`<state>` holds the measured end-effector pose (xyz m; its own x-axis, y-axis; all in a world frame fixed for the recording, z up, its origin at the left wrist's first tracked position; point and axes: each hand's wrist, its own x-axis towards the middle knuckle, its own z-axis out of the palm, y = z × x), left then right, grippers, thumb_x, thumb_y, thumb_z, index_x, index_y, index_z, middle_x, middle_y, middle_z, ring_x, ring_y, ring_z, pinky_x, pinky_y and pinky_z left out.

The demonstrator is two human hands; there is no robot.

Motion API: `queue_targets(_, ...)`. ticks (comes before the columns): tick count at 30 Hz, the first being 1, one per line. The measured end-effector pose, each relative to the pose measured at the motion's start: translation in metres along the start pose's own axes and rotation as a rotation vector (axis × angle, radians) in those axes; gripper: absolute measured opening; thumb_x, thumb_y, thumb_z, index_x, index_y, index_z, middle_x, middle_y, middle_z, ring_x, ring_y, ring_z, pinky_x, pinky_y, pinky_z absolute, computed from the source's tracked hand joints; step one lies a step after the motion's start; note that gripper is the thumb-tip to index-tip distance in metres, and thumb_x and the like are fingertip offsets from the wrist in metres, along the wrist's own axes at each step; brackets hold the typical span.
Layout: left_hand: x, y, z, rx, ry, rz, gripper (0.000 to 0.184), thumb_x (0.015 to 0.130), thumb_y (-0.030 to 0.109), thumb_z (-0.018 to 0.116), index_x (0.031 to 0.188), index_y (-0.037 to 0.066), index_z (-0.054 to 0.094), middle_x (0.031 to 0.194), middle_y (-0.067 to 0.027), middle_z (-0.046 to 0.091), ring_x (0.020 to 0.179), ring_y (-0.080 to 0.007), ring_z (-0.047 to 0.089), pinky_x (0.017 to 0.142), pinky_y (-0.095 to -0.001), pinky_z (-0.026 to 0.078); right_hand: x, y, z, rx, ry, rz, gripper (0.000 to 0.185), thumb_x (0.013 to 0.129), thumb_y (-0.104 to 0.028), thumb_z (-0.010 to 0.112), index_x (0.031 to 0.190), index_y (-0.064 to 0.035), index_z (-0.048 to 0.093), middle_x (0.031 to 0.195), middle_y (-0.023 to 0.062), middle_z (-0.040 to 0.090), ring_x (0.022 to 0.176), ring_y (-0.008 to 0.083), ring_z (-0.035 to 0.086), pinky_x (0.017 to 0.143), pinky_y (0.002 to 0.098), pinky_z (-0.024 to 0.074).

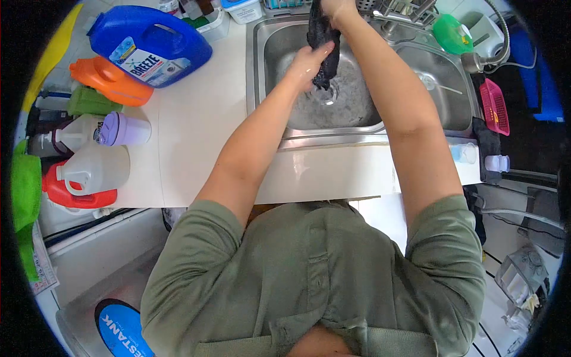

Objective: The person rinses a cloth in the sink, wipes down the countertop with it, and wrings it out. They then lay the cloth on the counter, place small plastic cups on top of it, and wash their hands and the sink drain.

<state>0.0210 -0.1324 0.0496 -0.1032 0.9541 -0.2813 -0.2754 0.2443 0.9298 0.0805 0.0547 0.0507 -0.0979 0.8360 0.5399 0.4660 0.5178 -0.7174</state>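
A dark, wet-looking cloth point(324, 56) hangs lengthwise over the left basin of the steel sink point(270, 77); its exact kind cannot be made out. My left hand point(308, 64) is closed around its lower part, thumb across the front. Higher up, at the top edge of the view, my right hand point(339, 11) grips the upper end, with its fingers partly out of frame. Beneath the cloth, shallow cloudy water point(339, 110) lies in the basin and ripples near the cloth's lower tip.
Left on the counter point(202, 113) are a blue detergent jug point(151, 47), an orange bottle point(110, 80), a lilac tumbler point(125, 130) and a white jug point(98, 169). A second basin point(434, 71) adjoins on the right, near a pink basket point(495, 107) and a green bowl point(452, 33).
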Motion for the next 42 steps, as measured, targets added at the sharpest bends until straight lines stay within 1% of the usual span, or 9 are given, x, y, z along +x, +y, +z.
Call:
queue_targets(10, -0.021, -0.041, -0.051, 0.072, -0.112, -0.118, 0.031, 0.083, 0.036, 0.061, 0.078, 0.008, 0.050, 0.059, 0.0016, 0.045, 0.048, -0.0079, 0.040, 0.042, -0.0264, 0.030, 0.004, -0.079, -0.038, 0.510, -0.176, 0.703, 0.042, 0.085, -0.037, 0.050, 0.086, 0.0042, 0.060, 0.081, 0.0199, 0.060, 0.075, 0.0296, 0.058, 0.066, 0.0386, 0.0436)
queue_targets(14, -0.031, -0.042, -0.060, 0.024, -0.196, -0.140, 0.035, 0.085, 0.043, 0.055, 0.073, 0.012, 0.044, 0.054, 0.0037, 0.038, 0.045, -0.0067, 0.033, 0.042, -0.0239, 0.027, 0.003, -0.040, -0.016, 0.664, -0.076, 0.294, 0.046, 0.085, -0.040, 0.050, 0.085, 0.0058, 0.059, 0.066, 0.0143, 0.056, 0.059, 0.0243, 0.053, 0.050, 0.0410, 0.0387)
queue_targets(20, -0.043, -0.057, -0.068, 0.623, -0.233, 0.048, 0.036, 0.090, 0.039, 0.048, 0.071, 0.008, 0.045, 0.054, 0.0042, 0.034, 0.047, -0.0077, 0.030, 0.044, -0.0240, 0.027, 0.006, -0.071, -0.046, 0.440, -0.199, 0.715, 0.045, 0.085, -0.038, 0.052, 0.089, 0.0062, 0.058, 0.076, 0.0171, 0.057, 0.067, 0.0239, 0.053, 0.058, 0.0376, 0.0428)
queue_targets(27, -0.031, 0.000, -0.093, 0.333, -0.024, 0.017, 0.034, 0.092, 0.039, 0.042, 0.071, 0.012, 0.046, 0.056, 0.0032, 0.037, 0.048, -0.0091, 0.033, 0.046, -0.0237, 0.029, -0.017, -0.054, -0.036, 0.312, -0.204, 0.388, 0.026, 0.085, -0.019, 0.053, 0.103, 0.0002, 0.054, 0.081, 0.0161, 0.059, 0.075, 0.0277, 0.054, 0.069, 0.0376, 0.0431)
queue_targets(32, 0.005, 0.035, -0.111, -0.124, -0.380, -0.251, 0.040, 0.092, 0.043, 0.038, 0.090, 0.007, 0.055, 0.072, -0.0027, 0.056, 0.065, -0.0152, 0.056, 0.057, -0.0248, 0.044, -0.003, 0.015, -0.018, 0.232, -0.607, 0.590, 0.019, 0.085, -0.014, 0.048, 0.092, -0.0004, 0.060, 0.079, 0.0148, 0.059, 0.075, 0.0275, 0.056, 0.068, 0.0346, 0.0445)
queue_targets(33, 0.032, 0.030, -0.131, -0.279, -0.753, -0.302, 0.054, 0.092, 0.047, 0.031, 0.110, 0.001, 0.052, 0.100, -0.0134, 0.060, 0.093, -0.0238, 0.059, 0.075, -0.0312, 0.049, -0.003, 0.015, -0.018, -0.183, -0.662, 0.227, 0.021, 0.084, -0.015, 0.048, 0.092, -0.0009, 0.062, 0.080, 0.0151, 0.060, 0.075, 0.0284, 0.057, 0.068, 0.0348, 0.0455)
queue_targets(34, 0.031, 0.035, -0.127, -0.276, -0.755, -0.302, 0.054, 0.092, 0.047, 0.031, 0.110, 0.001, 0.052, 0.100, -0.0134, 0.060, 0.093, -0.0238, 0.059, 0.075, -0.0312, 0.049, -0.002, 0.016, -0.020, -0.591, -0.683, -0.145, 0.022, 0.084, -0.016, 0.048, 0.091, -0.0014, 0.063, 0.081, 0.0155, 0.061, 0.076, 0.0294, 0.059, 0.068, 0.0350, 0.0465)
queue_targets(37, 0.030, 0.052, -0.103, -0.238, -0.603, -0.377, 0.065, 0.092, 0.051, 0.023, 0.123, -0.002, 0.042, 0.119, -0.0215, 0.051, 0.110, -0.0311, 0.051, 0.088, -0.0373, 0.045, -0.019, -0.062, -0.070, -0.343, -0.590, 0.333, 0.027, 0.082, -0.024, 0.050, 0.090, -0.0036, 0.065, 0.087, 0.0172, 0.063, 0.080, 0.0321, 0.060, 0.071, 0.0369, 0.0473)
queue_targets(42, 0.064, 0.046, -0.066, -0.034, -0.541, -0.488, 0.068, 0.092, 0.051, 0.019, 0.129, -0.004, 0.033, 0.126, -0.0249, 0.043, 0.116, -0.0348, 0.045, 0.094, -0.0404, 0.041, -0.007, -0.043, -0.097, -0.525, -0.624, 0.059, 0.034, 0.077, -0.035, 0.056, 0.086, -0.0032, 0.066, 0.090, 0.0198, 0.062, 0.084, 0.0338, 0.060, 0.073, 0.0393, 0.0466)
